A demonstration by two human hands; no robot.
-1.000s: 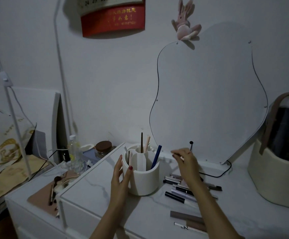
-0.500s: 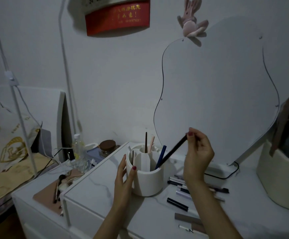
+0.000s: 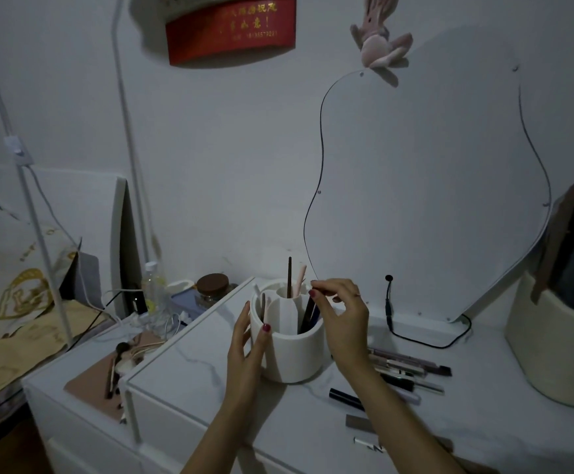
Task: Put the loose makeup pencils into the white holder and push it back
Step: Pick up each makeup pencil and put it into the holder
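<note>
We are partway through. Our left hand [image 3: 249,340] cups the side of the white holder [image 3: 289,350], palm and thumb against its wall, steadying it on the counter [image 3: 190,381]. Our right hand [image 3: 342,314] is over the holder's right compartment, thumb and forefinger pinched together on the top of a dark pencil [image 3: 308,314] whose lower end is already inside. A few sticks stand in the holder already: a thin brown one and a pale pink one in the centre tube, another in the left pocket.

What is left, as we judge it: the cluster of loose pencils [image 3: 405,369] lying on the counter just right of the holder, plus a few more nearer us, and then the push back toward the wall.

The holder is a squat matte cylinder, probably plastic or ceramic, split by smooth curved dividers around a central tube. The pencils are slim, hard and glossy, mostly dark with some pale or silvery barrels. The counter is smooth white with faint marble veins.
</note>
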